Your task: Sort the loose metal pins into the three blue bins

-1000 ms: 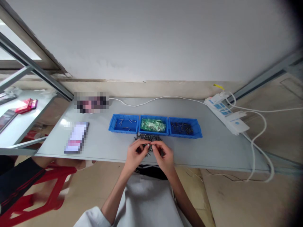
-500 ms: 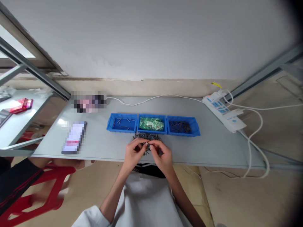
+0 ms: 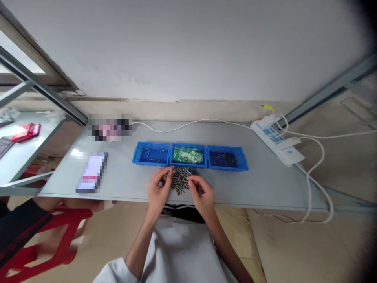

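Note:
A heap of thin metal pins or screws (image 3: 180,181) lies on the table between my hands. My left hand (image 3: 158,188) is at the heap's left edge, thumb and forefinger pinched; a tiny shiny bit shows at the tips, too small to name. On the other side, my right hand (image 3: 202,193) has its thumb and forefinger closed together over the pile's right edge, and whatever they hold cannot be made out. Just behind stand three blue bins: the left bin (image 3: 150,161) has several loose pins, the middle bin (image 3: 188,164) green packets with pins on top, the right bin (image 3: 243,163) darker pins.
A phone (image 3: 92,172) lies at the left on the grey table (image 3: 273,184). A white power strip (image 3: 277,141) with plugs and cables sits at the right. One cable (image 3: 176,129) runs along the back. Beside a red stool (image 3: 67,236), another person's leg shows.
My hands, which met over the heap, have moved apart. The left hand went left and slightly up, uncovering more of the pins; the right hand stayed nearly in place.

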The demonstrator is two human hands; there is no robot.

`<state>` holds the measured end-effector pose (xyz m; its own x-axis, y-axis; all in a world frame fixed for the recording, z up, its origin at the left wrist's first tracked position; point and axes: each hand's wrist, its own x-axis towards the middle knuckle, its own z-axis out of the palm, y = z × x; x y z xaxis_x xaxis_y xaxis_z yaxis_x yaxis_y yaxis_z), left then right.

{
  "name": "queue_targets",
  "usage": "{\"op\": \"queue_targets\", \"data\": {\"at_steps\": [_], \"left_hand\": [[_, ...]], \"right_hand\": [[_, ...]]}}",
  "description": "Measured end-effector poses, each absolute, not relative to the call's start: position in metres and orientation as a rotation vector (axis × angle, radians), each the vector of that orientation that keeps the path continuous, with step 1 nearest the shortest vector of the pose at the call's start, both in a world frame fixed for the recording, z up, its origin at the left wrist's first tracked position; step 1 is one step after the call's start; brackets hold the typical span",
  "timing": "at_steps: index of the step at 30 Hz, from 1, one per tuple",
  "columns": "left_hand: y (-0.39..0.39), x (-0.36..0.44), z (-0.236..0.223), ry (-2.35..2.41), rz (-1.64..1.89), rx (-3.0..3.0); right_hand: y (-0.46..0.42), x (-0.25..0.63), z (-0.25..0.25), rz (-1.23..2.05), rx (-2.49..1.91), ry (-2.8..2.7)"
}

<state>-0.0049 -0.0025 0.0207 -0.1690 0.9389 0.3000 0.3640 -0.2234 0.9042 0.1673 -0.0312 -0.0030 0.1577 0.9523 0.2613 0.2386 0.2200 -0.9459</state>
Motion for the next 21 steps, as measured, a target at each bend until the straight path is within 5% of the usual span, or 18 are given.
{"op": "queue_targets", "data": {"at_steps": [9,21], "left_hand": [[0.039,-0.044,0.058,2.024,1.353,1.863],[-0.018,-0.007,0.008,1.584,1.223,1.722]], "right_hand": [[-0.031,0.163,-0.008,0.522,-1.378,-1.437],[-0.04,0.209,-0.003,0.338,-1.479,-1.821]]}}
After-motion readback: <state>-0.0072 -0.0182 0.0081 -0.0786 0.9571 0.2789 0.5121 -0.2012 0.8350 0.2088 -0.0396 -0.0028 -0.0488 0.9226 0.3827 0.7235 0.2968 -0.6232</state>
